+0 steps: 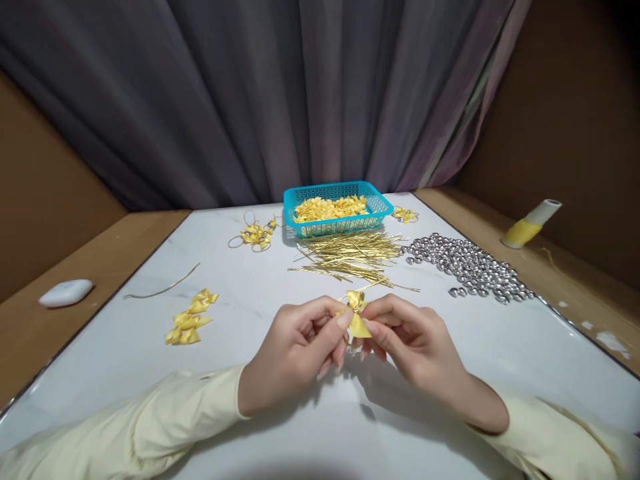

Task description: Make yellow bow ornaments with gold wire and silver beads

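Between my two hands, above the white table, is a yellow ribbon bow (359,325). My left hand (305,343) pinches its left side between thumb and fingers, and my right hand (417,340) pinches the right side. A thin gold tie (367,287) sticks out just behind the bow; how it joins the bow is hidden by my fingers. A small shiny spot shows at the bow's middle, too small to name. To the left of my left hand lie several loose yellow bows (187,327). Beyond my hands is a pile of gold ties (350,252).
A blue basket (289,212) of yellow bows stands at the back. Silver beads (465,263) are heaped at right. Bows with looped ties (257,235) lie back left, others (404,215) back right. One gold tie (167,288), a white device (66,293) and a yellow thread spool (530,225) lie outward.
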Demonstrator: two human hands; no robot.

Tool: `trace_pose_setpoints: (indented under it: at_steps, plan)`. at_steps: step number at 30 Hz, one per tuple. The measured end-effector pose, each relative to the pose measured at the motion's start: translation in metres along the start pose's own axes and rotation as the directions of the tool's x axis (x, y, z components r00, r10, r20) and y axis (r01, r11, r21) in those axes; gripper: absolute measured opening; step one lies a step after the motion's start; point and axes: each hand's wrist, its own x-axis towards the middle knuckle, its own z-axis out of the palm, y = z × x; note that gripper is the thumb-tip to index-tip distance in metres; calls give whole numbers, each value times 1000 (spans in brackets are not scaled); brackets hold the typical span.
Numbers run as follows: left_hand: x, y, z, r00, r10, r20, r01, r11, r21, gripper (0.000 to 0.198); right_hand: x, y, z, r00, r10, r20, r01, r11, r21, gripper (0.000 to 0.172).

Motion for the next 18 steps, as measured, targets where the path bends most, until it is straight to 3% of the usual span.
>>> trace_pose_setpoints:
  at_steps: [8,18]
  plan:
    - [-1,-2,1,998,59,-13,-58,994,88,20,0,-1,-1,1000,-24,0,24,999,-30,12]
    - [0,-2,0,999,54,6,-54,997,62,19,-1,-1,-2,1000,2,11,-2,1000,-10,11]
